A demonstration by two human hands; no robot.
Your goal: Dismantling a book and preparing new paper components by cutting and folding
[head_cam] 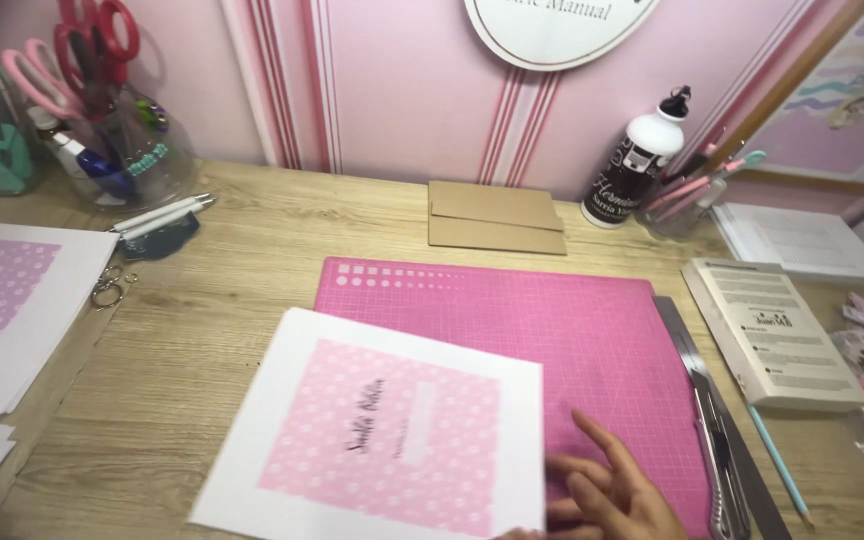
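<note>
A white sheet [282, 420] printed with a pink dotted panel lies tilted on the near left part of a pink cutting mat [572, 330]. My right hand [612, 495] rests on the mat at the bottom edge, fingers spread, right beside the sheet's right edge and holding nothing. My left hand is out of view.
A metal ruler [697, 370] and a craft knife [717, 450] lie along the mat's right edge. Brown cardboard pieces [495, 217] and a white glue bottle [642, 160] stand behind the mat. A paper stack [772, 335] and pencil [780, 465] are on the right; printed sheets [12, 300] and a scissors jar [117, 140] on the left.
</note>
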